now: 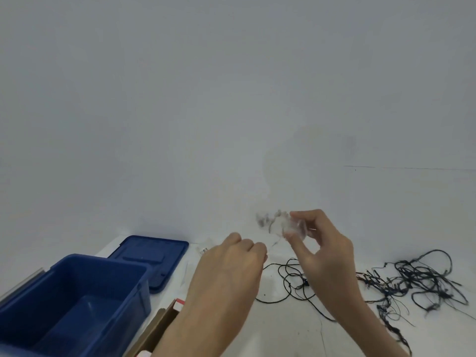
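My right hand (319, 248) is raised above the white table and pinches a small clear plastic piece (296, 228) between thumb and fingers; the piece is blurred, with dark specks around it. My left hand (231, 264) hovers just left of it with fingers curled in; whether it holds a thin thread is too small to tell. A loose black thread (286, 282) lies on the table under both hands. A bigger tangle of black threads (417, 282) lies to the right.
An open blue plastic bin (77, 300) stands at the near left, its blue lid (152, 256) flat behind it. A brown cardboard box (157, 328) with a red-edged item sits by the bin. The white table (283, 331) meets a pale wall close behind.
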`<act>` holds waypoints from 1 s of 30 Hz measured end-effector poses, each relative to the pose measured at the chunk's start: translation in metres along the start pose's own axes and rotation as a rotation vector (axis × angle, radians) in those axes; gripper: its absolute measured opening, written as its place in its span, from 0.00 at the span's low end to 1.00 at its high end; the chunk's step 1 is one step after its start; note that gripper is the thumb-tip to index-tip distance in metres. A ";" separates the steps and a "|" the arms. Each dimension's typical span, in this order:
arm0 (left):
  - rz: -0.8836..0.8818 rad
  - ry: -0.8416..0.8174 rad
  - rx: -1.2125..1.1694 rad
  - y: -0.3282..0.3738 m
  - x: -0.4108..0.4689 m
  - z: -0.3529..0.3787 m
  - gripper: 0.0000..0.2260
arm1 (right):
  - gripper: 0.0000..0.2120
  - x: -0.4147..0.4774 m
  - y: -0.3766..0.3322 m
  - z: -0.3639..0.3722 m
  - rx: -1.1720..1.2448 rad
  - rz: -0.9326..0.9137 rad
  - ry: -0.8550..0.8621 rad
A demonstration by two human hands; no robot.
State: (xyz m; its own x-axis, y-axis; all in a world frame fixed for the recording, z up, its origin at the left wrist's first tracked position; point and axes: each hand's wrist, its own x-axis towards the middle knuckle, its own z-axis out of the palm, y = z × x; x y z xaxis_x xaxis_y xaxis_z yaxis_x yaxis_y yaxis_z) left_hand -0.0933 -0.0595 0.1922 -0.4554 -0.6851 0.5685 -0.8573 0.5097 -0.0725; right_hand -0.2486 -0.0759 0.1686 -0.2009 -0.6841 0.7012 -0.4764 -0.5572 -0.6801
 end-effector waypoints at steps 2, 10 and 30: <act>0.093 0.054 0.001 -0.005 0.003 -0.004 0.16 | 0.11 -0.003 0.004 -0.002 -0.122 -0.071 -0.157; -0.150 -0.168 -0.712 -0.037 0.015 0.007 0.06 | 0.13 0.000 0.003 -0.027 0.563 0.518 -0.703; -0.979 -0.133 -1.468 0.003 -0.041 0.072 0.19 | 0.20 -0.068 0.037 0.021 0.747 0.816 -0.209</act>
State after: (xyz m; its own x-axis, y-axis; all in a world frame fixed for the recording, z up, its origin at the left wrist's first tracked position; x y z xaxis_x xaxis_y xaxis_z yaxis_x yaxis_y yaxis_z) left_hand -0.0943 -0.0678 0.1094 -0.0344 -0.9921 -0.1204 0.0658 -0.1224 0.9903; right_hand -0.2347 -0.0599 0.0916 -0.0368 -0.9992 -0.0139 0.3781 -0.0011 -0.9258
